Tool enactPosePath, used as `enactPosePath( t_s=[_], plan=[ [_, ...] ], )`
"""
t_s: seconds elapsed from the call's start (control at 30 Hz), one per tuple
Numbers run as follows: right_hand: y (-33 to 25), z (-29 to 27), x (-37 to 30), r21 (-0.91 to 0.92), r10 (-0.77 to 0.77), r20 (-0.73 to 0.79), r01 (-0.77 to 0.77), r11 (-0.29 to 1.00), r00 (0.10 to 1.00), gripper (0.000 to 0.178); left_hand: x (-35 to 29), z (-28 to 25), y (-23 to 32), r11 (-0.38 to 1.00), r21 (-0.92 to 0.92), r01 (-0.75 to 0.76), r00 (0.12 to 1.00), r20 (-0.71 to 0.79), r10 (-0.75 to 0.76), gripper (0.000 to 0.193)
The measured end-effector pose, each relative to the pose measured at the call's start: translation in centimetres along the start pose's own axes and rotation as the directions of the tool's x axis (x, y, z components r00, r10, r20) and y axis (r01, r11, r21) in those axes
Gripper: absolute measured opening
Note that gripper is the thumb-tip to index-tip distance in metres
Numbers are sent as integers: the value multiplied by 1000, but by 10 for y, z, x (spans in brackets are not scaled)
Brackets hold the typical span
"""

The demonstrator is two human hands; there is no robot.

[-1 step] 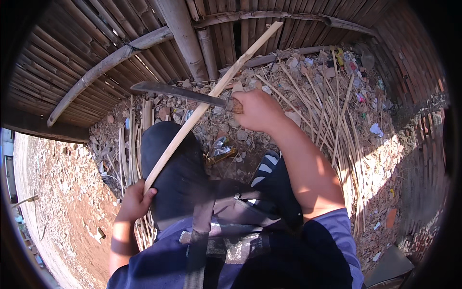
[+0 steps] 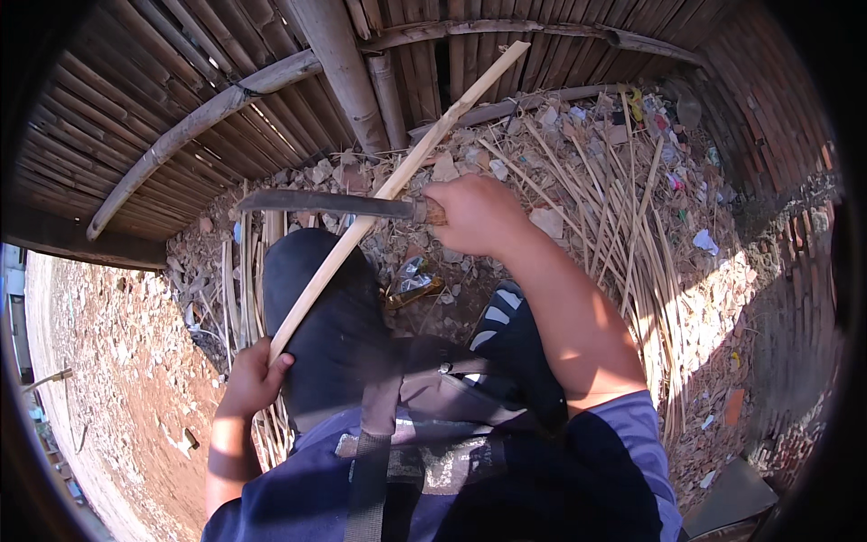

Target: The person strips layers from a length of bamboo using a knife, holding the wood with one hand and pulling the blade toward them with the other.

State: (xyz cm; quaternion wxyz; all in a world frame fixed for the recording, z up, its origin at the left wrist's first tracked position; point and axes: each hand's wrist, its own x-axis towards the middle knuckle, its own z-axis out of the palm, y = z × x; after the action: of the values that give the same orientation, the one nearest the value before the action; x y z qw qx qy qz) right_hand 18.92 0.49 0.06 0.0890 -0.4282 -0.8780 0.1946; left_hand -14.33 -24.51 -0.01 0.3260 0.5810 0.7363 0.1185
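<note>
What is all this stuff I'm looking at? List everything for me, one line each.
long bamboo strip: one, pale tan, slanting from lower left up to the wall
knife: one, dark blade with a wooden handle, lying across the strip
loose bamboo slivers: many, pale yellow, heaped on the ground at right
bamboo wall: one, brown slats with thicker poles, across the top
rubble and litter: many bits, grey and mixed colours, at the foot of the wall
bare earth: reddish, at left
shoe: one, dark with white stripes, centre
left hand: grips the strip's lower end
right hand: grips the knife handle
</note>
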Motion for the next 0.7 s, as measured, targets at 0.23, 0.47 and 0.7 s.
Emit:
enactPosePath(
  t_s=[0.23, 0.47, 0.7],
  plan=[
    [75, -1, 16, 397, 467, 43, -444, 803, 883, 31, 4, -5, 5, 998, 62, 4, 1000, 16, -5, 40],
    [9, -5, 2, 134, 224, -58, -215, 967, 973, 34, 0, 4, -7, 998, -57, -10, 999, -34, 8, 43],
    [96, 8, 16, 275, 323, 55, -325, 905, 945, 36, 6, 4, -2, 997, -72, -26, 998, -67, 21, 43]
  ],
)
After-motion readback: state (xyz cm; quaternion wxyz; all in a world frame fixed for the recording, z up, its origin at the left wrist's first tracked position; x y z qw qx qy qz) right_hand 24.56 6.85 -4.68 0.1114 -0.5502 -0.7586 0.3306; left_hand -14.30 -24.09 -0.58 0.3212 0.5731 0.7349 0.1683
